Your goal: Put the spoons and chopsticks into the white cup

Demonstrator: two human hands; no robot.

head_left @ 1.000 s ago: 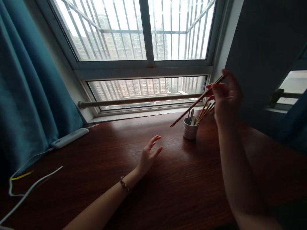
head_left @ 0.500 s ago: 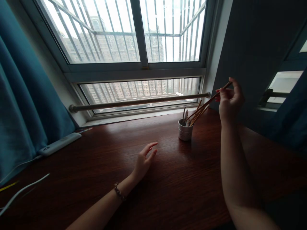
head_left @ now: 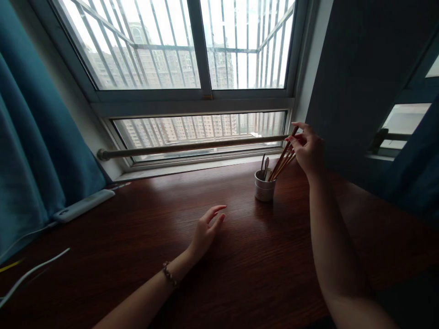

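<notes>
Your right hand (head_left: 307,148) pinches the top end of a wooden chopstick (head_left: 284,156), fingers closed on it, its lower end already down in the small white cup (head_left: 264,189) with the other sticks and spoons, at the far side of the table (head_left: 144,237) near the window sill. Your left hand (head_left: 206,230) rests on the table well short of the cup, fingers loosely spread, holding nothing. Step looks like seating the chopstick in the cup; next move likely just letting go without tipping the cup.
</notes>
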